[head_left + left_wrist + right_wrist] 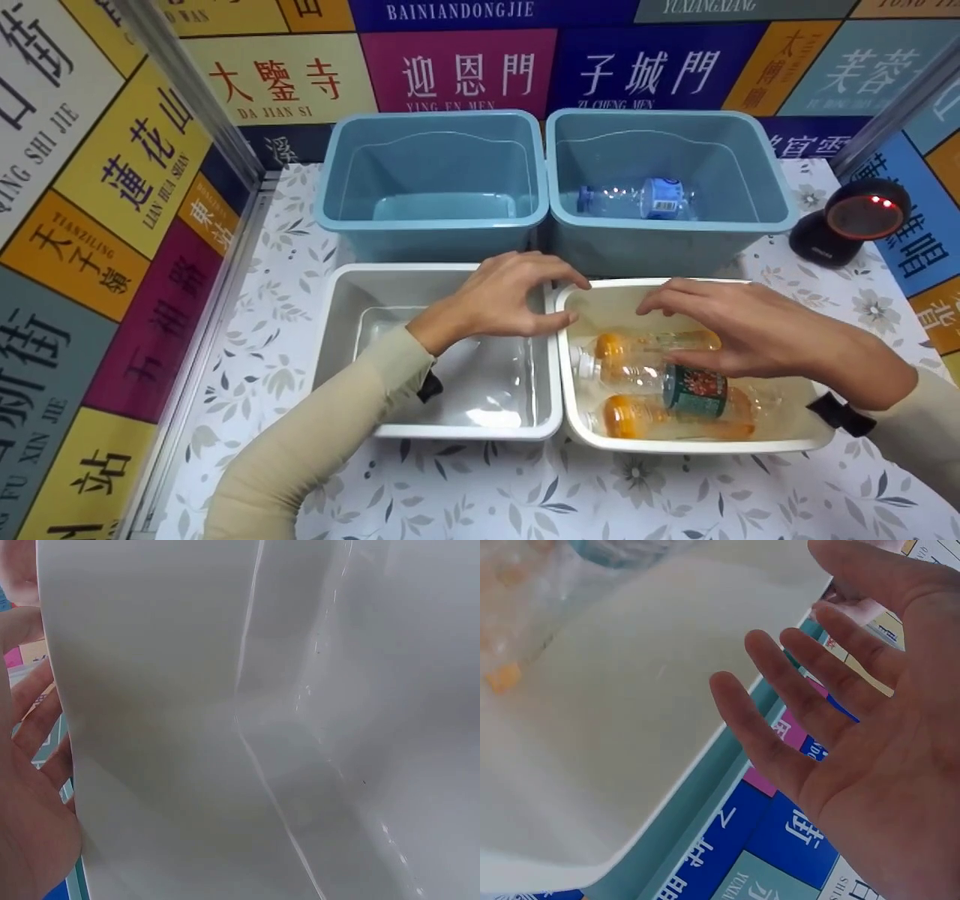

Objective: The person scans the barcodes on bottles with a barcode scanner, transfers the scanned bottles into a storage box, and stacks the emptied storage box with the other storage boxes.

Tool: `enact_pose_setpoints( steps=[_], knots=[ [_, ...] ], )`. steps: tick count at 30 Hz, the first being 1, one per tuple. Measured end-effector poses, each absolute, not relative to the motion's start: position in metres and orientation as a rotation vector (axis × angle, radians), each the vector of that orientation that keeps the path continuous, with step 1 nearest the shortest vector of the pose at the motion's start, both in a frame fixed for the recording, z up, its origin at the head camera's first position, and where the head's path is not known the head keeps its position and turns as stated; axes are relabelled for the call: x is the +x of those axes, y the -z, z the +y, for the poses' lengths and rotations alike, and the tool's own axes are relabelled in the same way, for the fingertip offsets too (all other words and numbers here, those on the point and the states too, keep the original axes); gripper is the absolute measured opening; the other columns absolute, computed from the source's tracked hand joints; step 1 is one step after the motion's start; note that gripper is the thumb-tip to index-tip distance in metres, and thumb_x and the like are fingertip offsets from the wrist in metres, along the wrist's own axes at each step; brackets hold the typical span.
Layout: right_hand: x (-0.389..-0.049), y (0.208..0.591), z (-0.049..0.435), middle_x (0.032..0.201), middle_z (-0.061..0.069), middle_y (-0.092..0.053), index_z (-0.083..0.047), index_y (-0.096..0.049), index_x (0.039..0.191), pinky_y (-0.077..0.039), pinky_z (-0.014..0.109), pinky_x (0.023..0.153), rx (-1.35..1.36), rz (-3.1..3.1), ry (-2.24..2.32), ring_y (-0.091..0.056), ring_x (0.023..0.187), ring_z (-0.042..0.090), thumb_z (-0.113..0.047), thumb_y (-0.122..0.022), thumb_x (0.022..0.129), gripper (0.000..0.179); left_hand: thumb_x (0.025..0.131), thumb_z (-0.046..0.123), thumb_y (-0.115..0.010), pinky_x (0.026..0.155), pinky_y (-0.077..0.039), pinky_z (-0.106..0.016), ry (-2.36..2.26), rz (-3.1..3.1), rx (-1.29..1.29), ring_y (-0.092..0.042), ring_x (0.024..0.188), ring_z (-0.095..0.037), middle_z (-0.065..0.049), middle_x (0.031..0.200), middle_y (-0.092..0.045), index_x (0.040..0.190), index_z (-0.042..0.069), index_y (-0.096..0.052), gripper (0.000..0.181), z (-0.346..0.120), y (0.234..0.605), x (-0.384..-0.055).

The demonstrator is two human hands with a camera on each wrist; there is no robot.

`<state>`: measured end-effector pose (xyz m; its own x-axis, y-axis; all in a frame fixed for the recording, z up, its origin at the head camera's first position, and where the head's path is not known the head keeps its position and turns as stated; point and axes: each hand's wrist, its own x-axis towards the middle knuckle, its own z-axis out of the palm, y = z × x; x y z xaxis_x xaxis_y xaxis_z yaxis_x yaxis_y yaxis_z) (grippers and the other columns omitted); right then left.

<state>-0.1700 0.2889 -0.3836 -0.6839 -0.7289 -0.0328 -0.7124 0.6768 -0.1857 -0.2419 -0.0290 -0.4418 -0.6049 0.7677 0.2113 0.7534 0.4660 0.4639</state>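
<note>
My left hand (510, 294) hovers above the right side of the white bin (346, 330), thumb and fingers spread apart with nothing between them. Over the cream bin (568, 375) on the right, my right hand (757, 330) is held with relaxed, parted fingers and holds nothing. Below it lie an orange-capped bottle (611, 349), a clear bottle with a dark green label (696, 390) and another orange-capped bottle (630, 418), all on their sides. The right wrist view shows the right palm (885, 787) beside the cream bin's rim.
Behind stand two blue bins; the left blue bin (431, 172) shows a bare bottom, and the right blue bin (667, 146) holds a clear bottle with a blue label (664, 199). A black scanner (847, 225) with red lights stands at the right. Printed panels (457, 71) enclose the table.
</note>
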Motion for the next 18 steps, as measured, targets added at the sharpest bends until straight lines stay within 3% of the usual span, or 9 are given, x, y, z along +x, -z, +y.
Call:
enact_pose_setpoints(
  steps=[18],
  knots=[
    [-0.166,0.399,0.286,0.126,-0.015,-0.060,-0.036,-0.054,0.134,-0.055,0.033,0.083,-1.119,2.656,0.303,-0.060,0.105,0.003,-0.061,-0.072,0.083,0.060,0.089,0.061,-0.057,0.090,-0.046,-0.030,-0.836,2.670,1.391,-0.058,0.111,-0.003,0.025,0.125,-0.064,0.126,0.043,-0.064,0.042,-0.029,0.444,-0.242]
  ],
)
